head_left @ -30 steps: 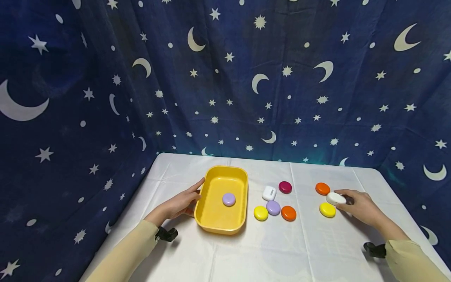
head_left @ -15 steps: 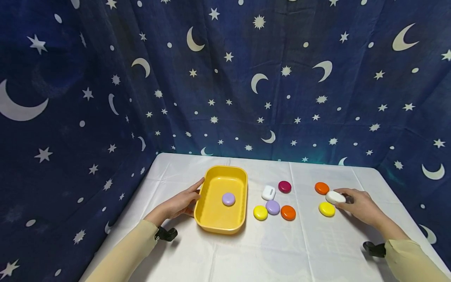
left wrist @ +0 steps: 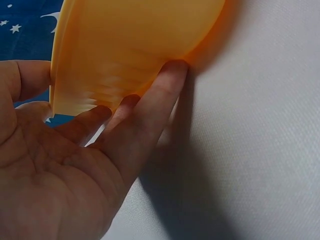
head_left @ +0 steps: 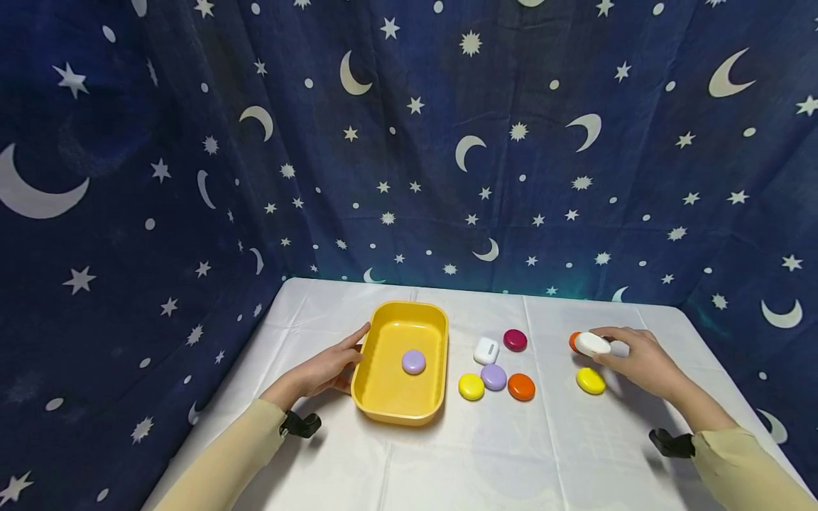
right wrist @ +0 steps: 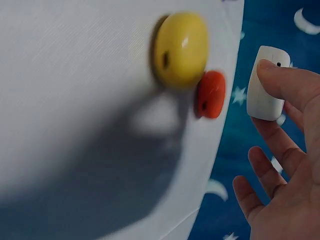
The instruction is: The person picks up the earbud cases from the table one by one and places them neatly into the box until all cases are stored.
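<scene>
My right hand [head_left: 642, 362] pinches a white, rounded earbud-style case [right wrist: 265, 97] between thumb and fingers, raised over the right side of the table. In the right wrist view the case shows a seam and a small dark dot. It partly covers an orange glossy disc [head_left: 574, 343] in the head view; a yellow disc [head_left: 591, 381] lies just nearer. At the left, my left hand [head_left: 329, 367] rests extended fingers against the outer side of a yellow tray [left wrist: 115, 40], with fingertips at its rim and wall. Inside the tray lies one lilac disc [head_left: 413, 362].
Between tray and right hand lie a white earbud case [head_left: 486, 350], a dark red disc [head_left: 515, 340], a lilac disc [head_left: 493, 377], a yellow disc [head_left: 471, 387] and an orange disc [head_left: 521, 387]. A starry blue cloth [head_left: 409, 156] hangs behind the white-covered table [head_left: 473, 461].
My right hand has lifted the white case from between the orange and yellow discs, moving it up and slightly left. My left hand and the tray stay put.
</scene>
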A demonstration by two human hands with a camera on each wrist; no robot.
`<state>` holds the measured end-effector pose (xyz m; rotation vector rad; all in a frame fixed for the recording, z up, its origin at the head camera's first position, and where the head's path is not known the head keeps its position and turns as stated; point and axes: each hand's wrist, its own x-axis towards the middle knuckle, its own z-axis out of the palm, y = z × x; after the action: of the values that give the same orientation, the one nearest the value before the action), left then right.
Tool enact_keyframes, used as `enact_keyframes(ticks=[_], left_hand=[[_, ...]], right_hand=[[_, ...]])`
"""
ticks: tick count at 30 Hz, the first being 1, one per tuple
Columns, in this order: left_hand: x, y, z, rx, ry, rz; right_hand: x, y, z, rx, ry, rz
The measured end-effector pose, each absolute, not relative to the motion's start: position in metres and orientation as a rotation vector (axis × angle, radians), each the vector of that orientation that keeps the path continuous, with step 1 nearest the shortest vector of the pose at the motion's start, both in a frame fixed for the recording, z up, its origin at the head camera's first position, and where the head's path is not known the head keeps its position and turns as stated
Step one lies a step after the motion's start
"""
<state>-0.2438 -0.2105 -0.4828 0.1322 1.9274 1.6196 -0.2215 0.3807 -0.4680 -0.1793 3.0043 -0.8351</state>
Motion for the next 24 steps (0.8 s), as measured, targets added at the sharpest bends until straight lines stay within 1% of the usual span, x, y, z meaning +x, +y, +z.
enact_keyframes(ticks=[8,17,24], left_hand=[[-0.244,-0.212,-0.482,0.141,1.897,1.641],[-0.246,-0.213,-0.483,0.140,1.877,1.644],[-0.246,-0.213,-0.484,0.143,1.879,1.649]], right_hand=[[-0.232,0.335,-0.449,-0.360,3.033,-0.870],[-0.249,0.267,-0.431,-0.412,2.961,-0.916],[-0.260,0.220,-0.423,-0.644,2.950,-0.927]])
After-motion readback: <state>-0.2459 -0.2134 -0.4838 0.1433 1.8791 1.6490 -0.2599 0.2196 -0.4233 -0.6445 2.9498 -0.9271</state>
